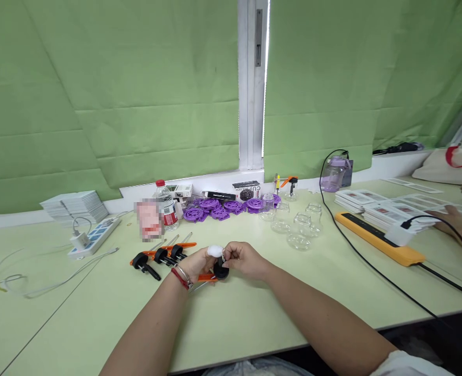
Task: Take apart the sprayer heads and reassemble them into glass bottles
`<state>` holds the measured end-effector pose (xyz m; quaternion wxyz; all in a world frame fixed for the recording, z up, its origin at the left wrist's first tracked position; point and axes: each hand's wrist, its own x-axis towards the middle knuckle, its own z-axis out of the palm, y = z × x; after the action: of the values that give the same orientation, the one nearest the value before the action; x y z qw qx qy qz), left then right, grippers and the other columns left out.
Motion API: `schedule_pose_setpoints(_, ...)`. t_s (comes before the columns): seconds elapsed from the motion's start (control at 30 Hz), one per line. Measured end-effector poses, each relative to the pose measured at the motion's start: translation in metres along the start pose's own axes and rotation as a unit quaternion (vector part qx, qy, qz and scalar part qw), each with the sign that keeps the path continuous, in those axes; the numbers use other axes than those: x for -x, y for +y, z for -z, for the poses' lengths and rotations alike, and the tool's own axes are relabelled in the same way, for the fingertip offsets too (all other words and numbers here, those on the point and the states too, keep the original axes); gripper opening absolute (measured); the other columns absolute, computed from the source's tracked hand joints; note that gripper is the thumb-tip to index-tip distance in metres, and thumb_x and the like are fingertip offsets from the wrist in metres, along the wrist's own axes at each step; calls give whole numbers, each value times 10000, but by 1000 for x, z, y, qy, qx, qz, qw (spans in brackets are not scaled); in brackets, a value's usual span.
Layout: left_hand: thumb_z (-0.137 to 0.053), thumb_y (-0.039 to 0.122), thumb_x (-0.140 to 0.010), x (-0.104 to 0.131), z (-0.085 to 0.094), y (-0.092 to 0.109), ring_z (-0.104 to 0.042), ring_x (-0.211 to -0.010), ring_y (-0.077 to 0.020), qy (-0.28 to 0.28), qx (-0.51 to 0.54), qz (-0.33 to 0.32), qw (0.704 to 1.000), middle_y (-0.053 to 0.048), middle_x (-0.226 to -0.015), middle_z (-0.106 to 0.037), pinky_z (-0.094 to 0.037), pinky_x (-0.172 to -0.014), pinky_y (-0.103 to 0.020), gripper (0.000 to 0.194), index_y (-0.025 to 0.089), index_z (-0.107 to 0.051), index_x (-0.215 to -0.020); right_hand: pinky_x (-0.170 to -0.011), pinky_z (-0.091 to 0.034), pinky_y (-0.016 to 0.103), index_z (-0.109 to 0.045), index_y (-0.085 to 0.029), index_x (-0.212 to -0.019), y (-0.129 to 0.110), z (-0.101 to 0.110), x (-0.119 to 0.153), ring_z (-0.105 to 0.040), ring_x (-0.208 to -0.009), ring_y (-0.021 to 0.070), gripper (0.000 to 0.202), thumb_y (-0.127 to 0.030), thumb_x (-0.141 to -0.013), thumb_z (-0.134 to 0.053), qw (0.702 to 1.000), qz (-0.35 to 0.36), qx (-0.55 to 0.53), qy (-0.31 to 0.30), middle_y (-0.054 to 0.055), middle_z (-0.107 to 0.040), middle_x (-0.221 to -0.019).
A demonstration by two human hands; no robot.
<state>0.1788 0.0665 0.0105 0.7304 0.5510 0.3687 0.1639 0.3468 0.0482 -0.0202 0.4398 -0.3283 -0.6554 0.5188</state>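
My left hand (200,265) is closed round an orange and black tool (220,270), whose orange arm and metal rod stick out beneath the palm. A small white piece (215,251) shows at the top, by the left fingertips. My right hand (243,259) pinches at the black upper part of the same tool; what exactly its fingertips hold is too small to tell. To the left of my hands lie several similar tools (161,256) with orange arms, black heads and metal rods.
Purple parts (220,210), a red-capped bottle (169,211) and boxes stand behind. Several clear glass jars (301,224) are right of centre. An orange power strip (375,237), cables and stacked cards (395,209) lie farther right, near another person's hands. A white power strip (97,236) lies left.
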Motion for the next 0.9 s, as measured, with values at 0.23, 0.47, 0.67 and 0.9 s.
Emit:
schedule_pose_setpoints(0.23,-551,516,-644,0,1,-1,-542,-506,-188,27,2,6,1000,26,-473,-461,-387,-398,-249,432,154,-576,-878,-590,-372,232,-506,-166,-702,0,0,0,-453,-597,86,203,-201,-621,-688,1000,-11,3,2,-46,-497,-659)
schedule_pose_setpoints(0.47,-559,525,-635,-1,4,-4,-538,-509,-182,7,19,-2,1000,36,-459,-417,-405,-417,-258,364,174,-530,-728,-574,-364,223,-506,-167,-752,-1,-1,0,-449,-583,75,210,-149,-609,-659,1000,-4,-6,10,-48,-501,-687)
schedule_pose_setpoints(0.67,-551,526,-636,0,2,-5,-555,-527,-182,14,19,-2,1000,13,-533,-486,-402,-419,-254,399,165,-547,-807,-582,-373,224,-524,-165,-773,-5,-3,2,-451,-594,78,191,-122,-626,-638,1000,13,11,24,-44,-502,-694)
schedule_pose_setpoints(0.9,-437,664,-730,5,-4,1,-584,-612,-209,-27,36,-23,999,-14,-618,-528,-444,-463,-279,600,163,-533,-1046,-592,-394,236,-546,-178,-799,-7,0,1,-451,-593,78,181,-165,-653,-652,998,38,21,47,-34,-526,-724)
